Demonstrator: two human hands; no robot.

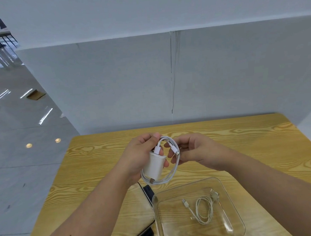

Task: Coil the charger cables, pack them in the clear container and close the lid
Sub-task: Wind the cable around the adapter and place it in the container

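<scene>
Cable (173, 169) coiled in loops around white charger (155, 165), held up above the table (244, 135), behind the container (237, 220). Left hand (140, 155) clamps charger and coil together so loops don't spring open. Right hand (194, 152) pinches the free plug end (175, 151), likely to tuck it in. Both forearms reach forward, wrists bent inward. Container open, one coiled cable (203, 210) already inside; dark lid-like object (140, 235) left of the container.

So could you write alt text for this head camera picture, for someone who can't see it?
Two bare hands, left hand and right hand, hold a white charger with its white cable looped around it, above a wooden table. Nearer, an open clear container holds a smaller coiled cable.
</scene>
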